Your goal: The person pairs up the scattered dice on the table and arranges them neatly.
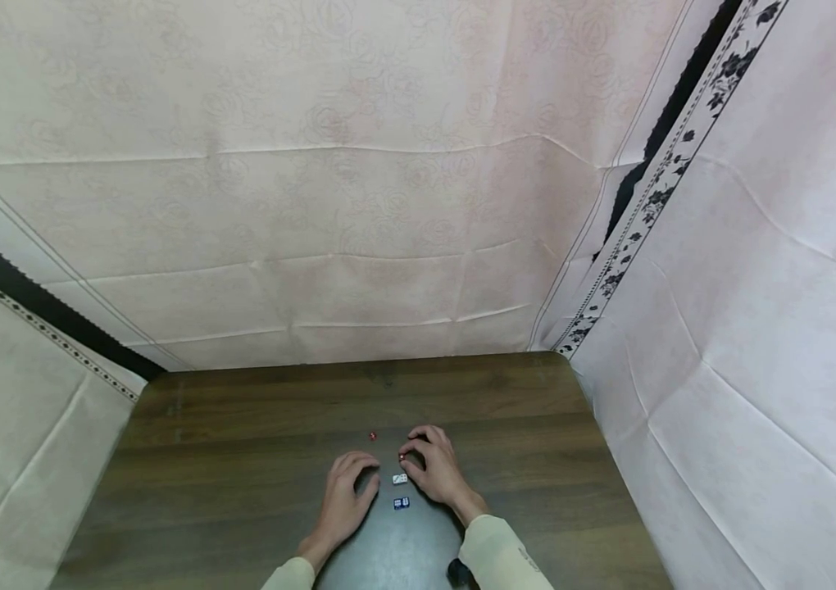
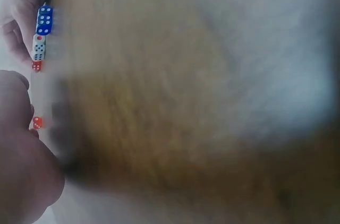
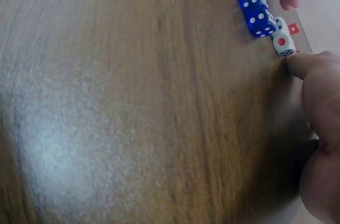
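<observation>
Two blue dice [image 1: 401, 503] sit side by side nearest the person, with two white dice [image 1: 399, 478] just beyond them. My right hand [image 1: 438, 469] pinches a small red die [image 1: 402, 457] between thumb and index finger, right behind the white pair. Farther back lies another red die [image 1: 373, 437], apart from the rest. To the left of the dice, my left hand [image 1: 344, 498] rests on the table with loosely bent fingers, holding nothing. In the right wrist view the right thumb [image 3: 303, 66] is close to a white die [image 3: 283, 43]; the pinched die is mostly hidden there.
The brown wood-grain table [image 1: 241, 426] extends around the hands to its far edge. Pale patterned cloth [image 1: 315, 205] hangs behind it, with more cloth [image 1: 757, 328] on the right side. A dark object [image 1: 456, 572] shows at the right sleeve.
</observation>
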Motion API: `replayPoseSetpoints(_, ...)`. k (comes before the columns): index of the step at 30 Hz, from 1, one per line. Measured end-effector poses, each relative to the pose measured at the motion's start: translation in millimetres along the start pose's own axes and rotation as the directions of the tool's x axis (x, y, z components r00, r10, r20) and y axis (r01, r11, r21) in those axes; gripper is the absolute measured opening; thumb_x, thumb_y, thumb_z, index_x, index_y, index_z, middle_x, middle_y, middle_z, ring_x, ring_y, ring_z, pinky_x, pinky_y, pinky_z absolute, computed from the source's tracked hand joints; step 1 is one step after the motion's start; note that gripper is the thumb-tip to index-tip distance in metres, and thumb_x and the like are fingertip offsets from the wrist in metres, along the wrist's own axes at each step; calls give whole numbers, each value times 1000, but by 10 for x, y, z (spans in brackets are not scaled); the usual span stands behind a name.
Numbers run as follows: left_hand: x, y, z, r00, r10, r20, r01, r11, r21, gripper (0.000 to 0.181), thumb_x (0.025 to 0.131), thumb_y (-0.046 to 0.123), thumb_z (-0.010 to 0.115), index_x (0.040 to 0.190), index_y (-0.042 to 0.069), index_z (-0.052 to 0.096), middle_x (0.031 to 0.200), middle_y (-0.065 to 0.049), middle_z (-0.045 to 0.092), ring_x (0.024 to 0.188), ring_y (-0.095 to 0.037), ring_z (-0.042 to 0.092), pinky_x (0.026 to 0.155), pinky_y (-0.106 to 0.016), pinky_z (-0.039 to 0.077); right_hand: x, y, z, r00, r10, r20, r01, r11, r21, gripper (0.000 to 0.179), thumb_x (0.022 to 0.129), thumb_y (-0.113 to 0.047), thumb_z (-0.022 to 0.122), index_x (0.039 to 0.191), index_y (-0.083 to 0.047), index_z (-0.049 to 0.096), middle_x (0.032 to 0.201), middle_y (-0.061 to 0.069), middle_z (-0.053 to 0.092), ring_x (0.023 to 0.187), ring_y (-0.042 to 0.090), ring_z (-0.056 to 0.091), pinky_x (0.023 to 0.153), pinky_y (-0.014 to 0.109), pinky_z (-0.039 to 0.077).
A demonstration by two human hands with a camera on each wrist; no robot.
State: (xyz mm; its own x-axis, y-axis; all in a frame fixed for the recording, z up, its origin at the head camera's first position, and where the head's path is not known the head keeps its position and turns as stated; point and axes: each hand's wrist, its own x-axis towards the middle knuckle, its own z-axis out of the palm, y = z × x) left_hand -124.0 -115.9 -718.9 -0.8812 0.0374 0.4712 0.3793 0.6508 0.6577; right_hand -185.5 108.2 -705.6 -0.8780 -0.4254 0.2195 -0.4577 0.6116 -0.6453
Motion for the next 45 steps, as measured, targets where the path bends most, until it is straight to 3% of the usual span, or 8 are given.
replayPoseSetpoints(4,71,-13,-17,999,-2,-40,1,1000,-1,22,90,-1,91,109,5,83,116,-10,80,119,-34,72,104,-56,51,-3,12,15,1000,-7,-6,7,1000,-9,10,103,-17,85,113,-18,83,141,9,68,141,34,57,119,63,45)
replayPoseSetpoints(12,244,-75,4,992,-96,-86,97,995,15,21,91,-2,90,110,2,82,117,-13,79,120,-39,69,106,-61,49,2,27,23,1000,0,-12,0,1000,-15,10,103,-19,85,113,-20,83,141,8,68,142,34,57,121,61,45)
replayPoseSetpoints(19,367,-136,9,983,-174,-49,176,984,37,20,94,4,90,112,5,81,122,-15,78,126,-42,67,110,-65,47,0,19,7,1000,-8,-15,8,1000,-13,10,103,-19,85,112,-20,83,141,7,68,141,34,57,120,61,44)
replayPoseSetpoints(24,426,-163,12,983,-181,-26,182,982,56,20,95,8,91,113,4,81,122,-16,78,126,-43,66,112,-66,46,5,21,3,1000,0,-6,0,1000,-14,10,103,-20,85,113,-19,83,142,8,68,143,35,56,122,61,43)
replayPoseSetpoints(32,466,-211,54,983,-183,-23,184,979,92,21,94,11,93,110,4,82,119,-15,79,123,-43,67,115,-67,44,-5,27,22,997,-58,-54,55,997,-53,10,101,-17,87,110,-18,83,137,9,69,136,36,59,115,62,47)
replayPoseSetpoints(45,497,-228,93,978,-208,9,206,971,125,18,96,17,92,109,9,82,122,-14,78,126,-42,66,122,-69,39,-2,8,2,1000,-13,-13,13,1000,2,10,103,-18,85,112,-18,83,141,11,69,141,36,57,121,62,43)
